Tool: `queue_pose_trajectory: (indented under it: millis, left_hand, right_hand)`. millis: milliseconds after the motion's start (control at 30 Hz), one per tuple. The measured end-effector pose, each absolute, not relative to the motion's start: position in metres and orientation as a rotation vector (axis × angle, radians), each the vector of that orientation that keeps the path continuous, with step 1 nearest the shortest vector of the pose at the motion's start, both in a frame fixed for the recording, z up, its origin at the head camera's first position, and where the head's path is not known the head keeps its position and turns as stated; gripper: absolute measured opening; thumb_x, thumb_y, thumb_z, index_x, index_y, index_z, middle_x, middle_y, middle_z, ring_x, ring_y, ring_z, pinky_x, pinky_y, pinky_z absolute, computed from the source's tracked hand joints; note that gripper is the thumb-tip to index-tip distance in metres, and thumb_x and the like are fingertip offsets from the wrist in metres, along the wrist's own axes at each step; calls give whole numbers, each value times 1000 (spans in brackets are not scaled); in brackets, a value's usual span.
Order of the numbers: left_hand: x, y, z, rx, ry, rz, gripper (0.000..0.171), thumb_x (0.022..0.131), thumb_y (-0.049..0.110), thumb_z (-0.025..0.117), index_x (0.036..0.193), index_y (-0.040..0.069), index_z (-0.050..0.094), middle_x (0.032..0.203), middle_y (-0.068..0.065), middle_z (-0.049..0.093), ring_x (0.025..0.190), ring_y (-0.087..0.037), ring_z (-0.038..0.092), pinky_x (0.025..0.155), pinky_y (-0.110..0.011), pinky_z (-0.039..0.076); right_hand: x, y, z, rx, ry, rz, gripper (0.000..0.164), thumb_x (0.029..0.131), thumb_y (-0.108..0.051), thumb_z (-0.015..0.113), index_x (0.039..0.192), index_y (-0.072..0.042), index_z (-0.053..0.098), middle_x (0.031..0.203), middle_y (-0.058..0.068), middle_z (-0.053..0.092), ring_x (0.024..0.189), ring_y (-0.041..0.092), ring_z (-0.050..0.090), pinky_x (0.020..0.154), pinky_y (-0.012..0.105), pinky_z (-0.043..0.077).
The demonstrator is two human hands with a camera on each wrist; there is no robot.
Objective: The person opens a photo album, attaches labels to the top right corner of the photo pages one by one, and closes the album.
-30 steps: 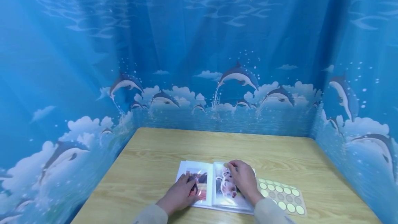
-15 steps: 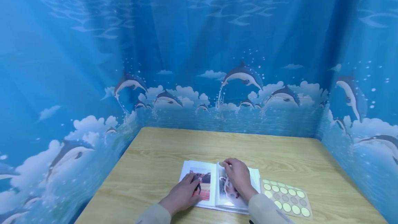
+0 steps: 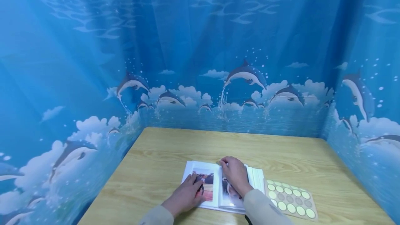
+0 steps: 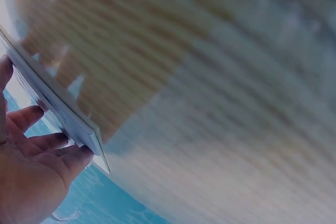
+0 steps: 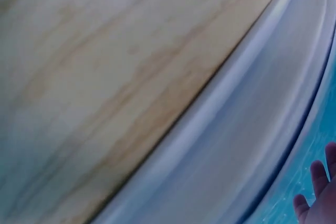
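Note:
A photo album (image 3: 189, 168) lies spread on the table, with a picture on each visible page. My left hand (image 3: 185, 196) rests on the left page, fingers stretched over its photo; in the left wrist view the fingertips touch the album (image 4: 63, 114). At the top of the album near the spine, my right hand (image 3: 235, 172) pinches a small round yellowish sticker (image 3: 218, 162). The right hand covers part of the right page and its picture. The right wrist view catches only some fingers of that hand (image 5: 320, 198) at its edge.
A sheet of round pale-yellow stickers (image 3: 307, 203) lies right of the album, partly behind the right sleeve (image 3: 262, 207); some of its circles are grey. The wooden table (image 3: 175, 145) is bordered by blue dolphin-print curtains (image 3: 187, 58).
My right hand has shifted leftward along the right page to the album's top near the spine, the sticker at its fingertips. The left hand stays on the left page. The head view has turned slightly.

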State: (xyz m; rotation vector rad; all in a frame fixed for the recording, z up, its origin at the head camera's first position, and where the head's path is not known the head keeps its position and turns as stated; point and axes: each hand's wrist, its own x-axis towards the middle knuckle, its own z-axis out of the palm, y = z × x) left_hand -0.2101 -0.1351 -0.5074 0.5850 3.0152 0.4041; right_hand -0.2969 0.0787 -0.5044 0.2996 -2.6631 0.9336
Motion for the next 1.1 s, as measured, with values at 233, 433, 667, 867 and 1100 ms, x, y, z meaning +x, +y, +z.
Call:
queue_pose_trajectory:
  millis: [233,433,667,867,1100]
  left_hand:
    - [-209,-134,-507,607,3022,410,69,90,50,66,145,10,51,153,-26,35,138,-46,36,111,-54,35]
    - [-209,-135,-508,644,3047,388,69,90,50,66,144,9,52,151,-25,38,137,-46,38,111,-54,36]
    - [-210,-134,-507,646,3050,380,67,90,48,67,142,9,53,150,-24,40,135,-45,40,110,-53,37]
    - [-210,-133,-507,622,3040,369,68,90,49,67,142,9,53,151,-23,40,136,-44,39,111,-52,37]
    - [-212,-134,-511,623,3042,356,68,90,49,66,143,9,53,151,-23,39,136,-44,39,111,-52,37]
  right_hand:
    - [-304,73,-509,312,-2678,910,17,94,-24,67,100,-10,75,95,6,73,88,25,68,81,47,56]
    - [-310,66,-514,316,-2678,853,15,93,-27,69,95,-14,75,90,3,73,83,24,68,77,45,56]
    - [-311,59,-517,389,-2640,758,12,91,-24,70,92,-12,75,86,3,73,81,25,68,79,45,55]
    - [-311,57,-518,397,-2630,689,11,91,-22,70,91,-12,75,85,4,72,81,25,67,81,47,54]
    - [-315,55,-523,452,-2616,565,9,89,-20,72,87,-12,75,79,3,71,74,25,66,78,46,54]
